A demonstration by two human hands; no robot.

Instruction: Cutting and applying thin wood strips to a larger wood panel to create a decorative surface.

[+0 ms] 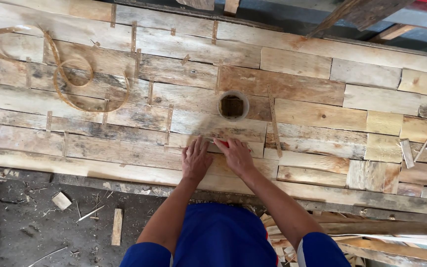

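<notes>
Left hand [195, 160] lay open, flat on the plank panel [124, 118]. Right hand [236, 155] gripped a red tool [223, 144], just beside the left. A small cup [233, 105] stood just beyond both.

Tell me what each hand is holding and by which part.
The right hand covers a small red object; only its tip shows, so the hold cannot be told. The left hand holds nothing, resting flat on the wooden panel.

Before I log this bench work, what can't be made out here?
Head view:
- Red item: mostly covered by the right hand; its kind is unclear.
- Round container: contents too dark to tell.
- Left hand: palm down on the plank surface, hiding anything beneath.
</notes>
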